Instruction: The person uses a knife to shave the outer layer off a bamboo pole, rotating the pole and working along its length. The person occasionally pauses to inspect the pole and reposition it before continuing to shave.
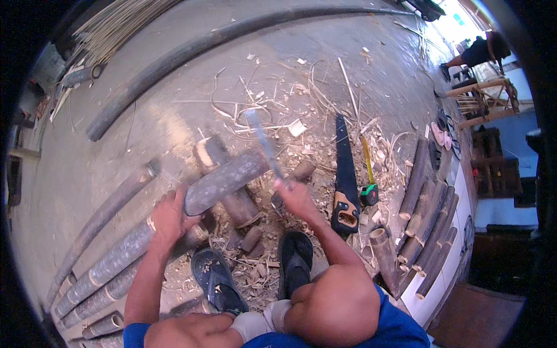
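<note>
My left hand (pixel 169 217) is wrapped over a thick grey-brown bamboo pole (pixel 226 181), just below a dark ring at one joint. The pole slants up from the lower left, and its far end lies across a short bamboo block (pixel 241 207) on the floor. In my right hand (pixel 297 198) is a knife with a long, slightly blurred blade (pixel 261 134), pointing up and away beside the pole's end. My fist hides most of its handle. The blade appears apart from the bamboo, though blur makes this hard to judge.
A handsaw (pixel 346 174) and a green tape measure (pixel 369 193) lie right of the knife among shavings. Cut bamboo lengths (pixel 426 217) are piled farther right. A long pole (pixel 191 55) crosses the far floor. My sandalled feet (pixel 217 281) flank the work. Another person (pixel 481 52) is far right.
</note>
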`<action>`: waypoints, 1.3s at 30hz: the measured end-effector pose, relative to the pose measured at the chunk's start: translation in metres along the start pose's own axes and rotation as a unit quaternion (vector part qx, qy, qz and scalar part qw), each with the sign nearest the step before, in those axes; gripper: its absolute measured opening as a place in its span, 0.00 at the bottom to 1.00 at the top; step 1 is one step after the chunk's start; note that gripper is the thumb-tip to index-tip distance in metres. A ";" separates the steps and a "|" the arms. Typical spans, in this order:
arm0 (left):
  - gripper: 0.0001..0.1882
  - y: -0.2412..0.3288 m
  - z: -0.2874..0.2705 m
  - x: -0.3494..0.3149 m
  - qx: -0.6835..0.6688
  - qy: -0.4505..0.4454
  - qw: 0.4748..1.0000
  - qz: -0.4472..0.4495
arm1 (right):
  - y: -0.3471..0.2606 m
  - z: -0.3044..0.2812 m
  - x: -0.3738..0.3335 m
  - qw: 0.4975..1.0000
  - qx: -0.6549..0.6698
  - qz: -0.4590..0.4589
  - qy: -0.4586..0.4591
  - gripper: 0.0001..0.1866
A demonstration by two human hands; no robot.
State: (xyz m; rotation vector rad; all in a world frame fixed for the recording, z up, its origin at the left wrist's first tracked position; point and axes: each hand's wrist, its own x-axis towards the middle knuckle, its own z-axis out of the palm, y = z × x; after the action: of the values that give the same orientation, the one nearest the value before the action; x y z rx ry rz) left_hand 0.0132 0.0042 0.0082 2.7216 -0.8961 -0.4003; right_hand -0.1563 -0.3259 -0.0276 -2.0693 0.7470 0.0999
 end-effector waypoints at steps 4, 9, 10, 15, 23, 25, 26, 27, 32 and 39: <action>0.47 -0.002 0.002 0.002 -0.002 0.002 1.000 0.012 | -0.001 0.004 -0.001 0.996 -0.004 0.057 0.072 0.41; 0.46 -0.005 -0.005 0.007 -0.073 -0.054 0.996 -0.011 | -0.005 0.001 0.003 0.981 -0.133 -0.033 -0.136 0.40; 0.46 -0.005 -0.006 0.008 -0.073 -0.051 0.996 -0.005 | -0.006 -0.002 0.005 0.996 -0.051 0.014 -0.065 0.40; 0.47 -0.010 -0.011 0.021 -0.087 -0.107 0.990 -0.012 | -0.008 -0.005 0.005 0.998 0.002 0.034 -0.062 0.42; 0.49 0.005 -0.001 -0.002 0.032 0.011 0.999 -0.001 | -0.002 0.004 0.000 0.996 0.010 0.082 0.023 0.39; 0.49 0.003 -0.002 0.000 0.020 -0.023 0.999 -0.016 | 0.000 0.004 0.000 1.000 -0.002 0.008 0.013 0.39; 0.48 0.002 -0.002 0.001 -0.011 -0.047 0.999 -0.025 | 0.001 0.004 0.000 0.996 -0.067 -0.008 -0.060 0.39; 0.46 -0.001 -0.004 0.005 -0.041 -0.056 0.997 -0.025 | 0.002 0.004 0.000 0.985 -0.121 -0.051 -0.110 0.40; 0.46 -0.008 -0.005 0.009 -0.070 -0.072 0.995 -0.018 | 0.002 -0.003 0.008 0.986 0.112 0.106 0.064 0.42; 0.48 -0.008 -0.015 0.020 -0.127 -0.121 0.984 -0.032 | -0.007 -0.005 0.003 0.997 -0.054 0.002 -0.059 0.41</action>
State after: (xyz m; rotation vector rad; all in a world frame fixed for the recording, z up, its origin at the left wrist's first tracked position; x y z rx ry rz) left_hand 0.0382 0.0006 0.0159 2.5064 -0.7542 -0.8138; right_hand -0.1509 -0.3290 -0.0205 -2.1435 0.6861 0.2670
